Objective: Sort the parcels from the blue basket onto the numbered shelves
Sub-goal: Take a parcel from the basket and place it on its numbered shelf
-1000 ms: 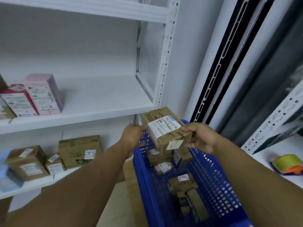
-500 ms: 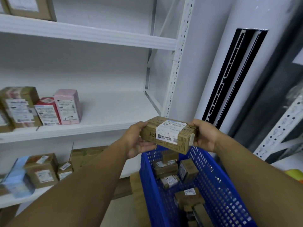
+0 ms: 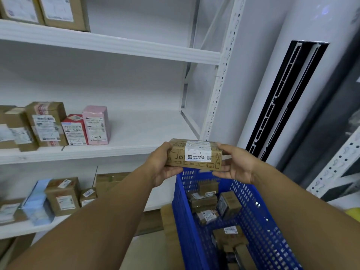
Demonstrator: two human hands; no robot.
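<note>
Shelving [image 3: 109, 43] of white metal fills the left of the room, its perforated upright [image 3: 218, 90] against a pale wall; a dark slotted panel [image 3: 280, 106] runs down on the right. Labelled boxes [image 3: 46, 123] stand on the middle shelf [image 3: 136, 133], a pink box [image 3: 96, 124] marked "1-2" among them. The left hand [image 3: 161, 164] and the right hand [image 3: 237, 165] grasp one brown parcel [image 3: 194, 154] by its ends, level above the far rim of the blue basket [image 3: 259, 217], near that shelf's front edge. Its label bears a handwritten mark (seemingly "1-3"). More parcels [image 3: 204, 201] lie in the basket, the nearest cut off by the frame's bottom. Top-shelf boxes [image 3: 64, 12] are cropped; lower-shelf boxes [image 3: 62, 195] are blurred.
</note>
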